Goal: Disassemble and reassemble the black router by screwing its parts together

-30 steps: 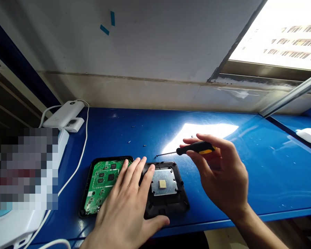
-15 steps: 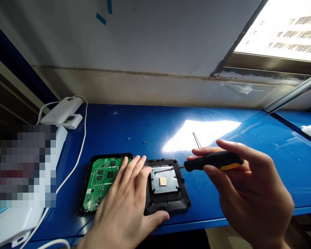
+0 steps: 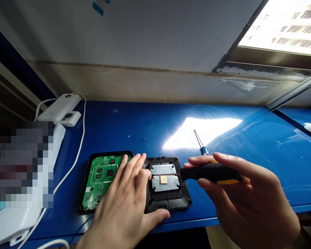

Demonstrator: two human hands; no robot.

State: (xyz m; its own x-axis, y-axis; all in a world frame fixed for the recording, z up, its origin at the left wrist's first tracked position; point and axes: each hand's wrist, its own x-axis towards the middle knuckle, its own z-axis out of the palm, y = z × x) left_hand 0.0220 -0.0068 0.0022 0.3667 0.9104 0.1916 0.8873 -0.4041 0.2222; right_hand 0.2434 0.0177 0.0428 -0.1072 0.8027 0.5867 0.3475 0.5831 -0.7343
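Currently holds the black screwdriver (image 3: 209,172) in the right hand (image 3: 251,193), with thumb and fingers closed around a ribbed, rubbery-looking handle with a smooth yellow inset. Points the thin metal shaft leftward from that grip, across the dull silver metal plate (image 3: 168,187) and toward the bent index finger of the left hand (image 3: 126,200). Hides the tip at that finger; cannot tell whether it touches anything.

Spreads the left hand, palm down, with the thumb apart from the fingers, over the adjoining edges of both casing halves. Rests the left thumb by the near edge of the black plastic cover (image 3: 168,204), just left of the right-hand grip. Shows moulded ridges and rounded corners on this cover, and a small, square, beige pad (image 3: 163,180) with a matte face on the plate, close beside the shaft.

Farther left of the grip, partly under the left hand, shows the green circuit board (image 3: 97,186) with dark square chips, set in a black plastic shell (image 3: 79,208). Just beyond the grip, shows a slender tool (image 3: 204,150) with a glossy blue end. Beyond and left of the grip, shows three tiny metallic screws (image 3: 144,140) scattered over the smooth, shiny blue table (image 3: 106,121).
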